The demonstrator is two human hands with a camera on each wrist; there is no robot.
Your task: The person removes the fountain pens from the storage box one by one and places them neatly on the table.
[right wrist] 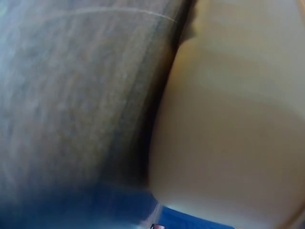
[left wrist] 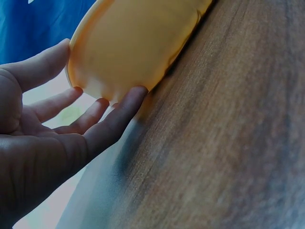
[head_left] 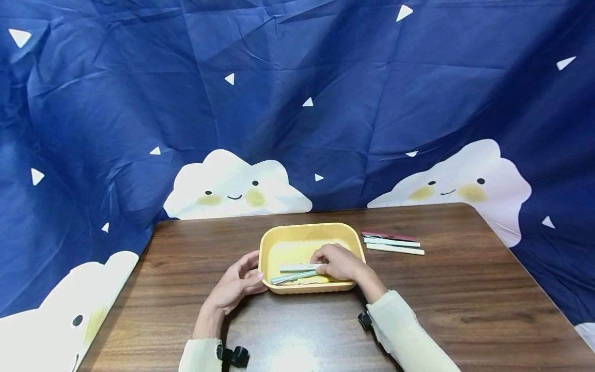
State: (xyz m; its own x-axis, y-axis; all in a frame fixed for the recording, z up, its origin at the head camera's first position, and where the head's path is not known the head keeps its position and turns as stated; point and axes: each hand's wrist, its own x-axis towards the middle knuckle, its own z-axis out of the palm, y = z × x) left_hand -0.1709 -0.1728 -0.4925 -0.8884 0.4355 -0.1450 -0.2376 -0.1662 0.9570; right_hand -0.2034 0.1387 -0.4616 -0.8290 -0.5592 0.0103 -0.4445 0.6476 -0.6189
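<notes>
A yellow plastic bin sits on the table with several pens in it. My left hand is at its left end; in the left wrist view the thumb tip touches the rim and the outstretched fingers rest along the outer wall. Inside the bin my right hand has curled fingers and pinches the right end of a whitish pen. A light green pen slants just below, its right end close to my thumb. Near the front wall lie yellow pens. In the right wrist view only the bin's outer wall shows; the hand is hidden.
Right of the bin, a dark red pen and two whitish pens lie side by side on the brown wooden table. A blue curtain with clouds hangs behind the table's far edge.
</notes>
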